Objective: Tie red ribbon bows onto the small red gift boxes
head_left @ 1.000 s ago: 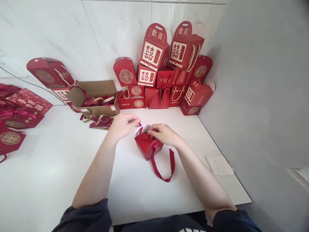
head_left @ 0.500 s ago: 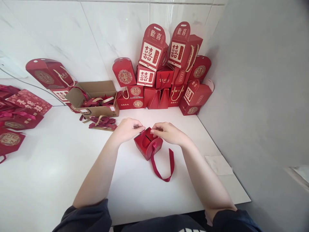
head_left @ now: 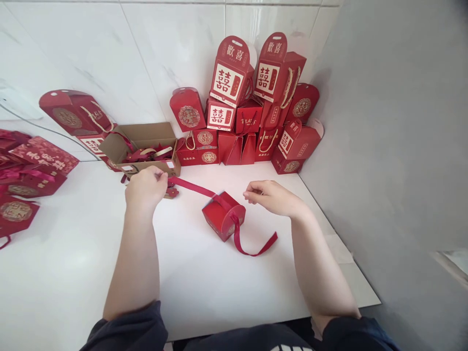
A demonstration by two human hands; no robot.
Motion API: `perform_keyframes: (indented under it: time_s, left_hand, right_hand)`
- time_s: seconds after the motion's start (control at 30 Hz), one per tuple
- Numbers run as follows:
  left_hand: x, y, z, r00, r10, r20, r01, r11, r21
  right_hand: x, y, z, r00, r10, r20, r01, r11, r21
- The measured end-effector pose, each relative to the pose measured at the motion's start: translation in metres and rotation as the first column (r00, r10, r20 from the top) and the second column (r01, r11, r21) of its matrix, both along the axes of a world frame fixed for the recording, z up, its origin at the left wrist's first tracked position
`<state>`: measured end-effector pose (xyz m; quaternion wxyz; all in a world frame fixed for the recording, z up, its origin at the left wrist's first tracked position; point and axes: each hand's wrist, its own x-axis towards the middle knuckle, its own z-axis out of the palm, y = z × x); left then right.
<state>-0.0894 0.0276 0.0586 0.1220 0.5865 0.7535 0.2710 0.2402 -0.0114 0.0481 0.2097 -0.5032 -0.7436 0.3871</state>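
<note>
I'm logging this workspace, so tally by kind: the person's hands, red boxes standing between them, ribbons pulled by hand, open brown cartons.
Bare hands, left hand and right hand: 2
Small red paperboard box: 1
Long dark-red flat ribbon: 1
Open brown cardboard carton: 1
Total: 5

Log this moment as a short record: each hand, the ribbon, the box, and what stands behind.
Left hand: holding the ribbon
Right hand: beside the box, apart from it; nothing visibly held
Ribbon: stretched from left hand to box; a loose length trails from the box's near side over the table
Box: red, on the table between the hands
Behind, left: carton, open, with red pieces inside
Behind, centre and right: stacked boxes by the wall
</note>
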Motion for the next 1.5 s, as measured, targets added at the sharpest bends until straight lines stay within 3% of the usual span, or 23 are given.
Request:
perform_keyframes:
  time_s: [0.07, 0.1, 0.17, 0.23, 0.3, 0.4, 0.53, 0.7, 0.8, 0.97, 1.13, 1.2, 1.33, 1.5]
  left_hand:
    - [0.007, 0.001, -0.002, 0.992, -0.099, -0.075, 0.093, 0.992, -0.083]
    - [0.013, 0.001, -0.003, 0.977, -0.211, -0.043, 0.204, 0.97, -0.13]
    - [0.029, -0.001, -0.005, 0.874, -0.466, 0.139, 0.486, 0.849, -0.209]
    - [0.044, -0.003, -0.006, 0.743, -0.609, 0.279, 0.669, 0.694, -0.266]
    - [0.054, -0.006, -0.007, 0.668, -0.656, 0.35, 0.744, 0.575, -0.341]
    - [0.058, -0.01, -0.009, 0.645, -0.672, 0.364, 0.757, 0.496, -0.426]
    - [0.06, -0.012, -0.013, 0.682, -0.665, 0.305, 0.708, 0.495, -0.503]
    - [0.065, -0.015, -0.015, 0.726, -0.643, 0.245, 0.655, 0.538, -0.531]
    - [0.065, -0.016, -0.012, 0.688, -0.682, 0.247, 0.684, 0.496, -0.535]
    - [0.054, -0.015, -0.001, 0.571, -0.757, 0.318, 0.784, 0.387, -0.485]
    - [0.028, -0.014, 0.01, 0.531, -0.728, 0.433, 0.838, 0.378, -0.393]
    - [0.018, -0.015, 0.013, 0.558, -0.672, 0.486, 0.826, 0.399, -0.398]
    - [0.009, -0.017, 0.017, 0.701, -0.545, 0.46, 0.71, 0.478, -0.517]
    - [0.006, -0.018, 0.019, 0.755, -0.523, 0.396, 0.645, 0.484, -0.591]
  right_hand:
    - [0.006, -0.003, 0.003, 0.999, 0.037, 0.025, -0.036, 0.998, -0.042]
    - [0.007, -0.006, 0.005, 0.996, 0.077, 0.036, -0.075, 0.995, -0.065]
    - [0.007, -0.01, 0.008, 0.984, 0.166, 0.063, -0.16, 0.983, -0.095]
    - [0.003, -0.015, 0.01, 0.968, 0.234, 0.088, -0.226, 0.97, -0.091]
    - [-0.002, -0.017, 0.01, 0.959, 0.255, 0.121, -0.248, 0.966, -0.069]
    - [-0.009, -0.016, 0.004, 0.957, 0.207, 0.202, -0.199, 0.978, -0.059]
    - [-0.014, -0.011, -0.007, 0.948, 0.18, 0.262, -0.171, 0.984, -0.056]
    - [-0.02, -0.008, -0.013, 0.943, 0.191, 0.274, -0.167, 0.98, -0.109]
    - [-0.02, -0.007, -0.013, 0.951, 0.206, 0.232, -0.178, 0.975, -0.136]
    - [-0.015, -0.004, -0.011, 0.946, 0.308, 0.105, -0.3, 0.95, -0.087]
    - [-0.005, -0.003, -0.003, 0.952, 0.306, 0.029, -0.298, 0.943, -0.148]
    - [-0.002, -0.004, -0.001, 0.948, 0.316, 0.033, -0.305, 0.935, -0.18]
    - [0.0, -0.005, 0.002, 0.949, 0.315, 0.024, -0.306, 0.935, -0.178]
    - [-0.002, -0.004, 0.004, 0.961, 0.271, 0.06, -0.26, 0.954, -0.152]
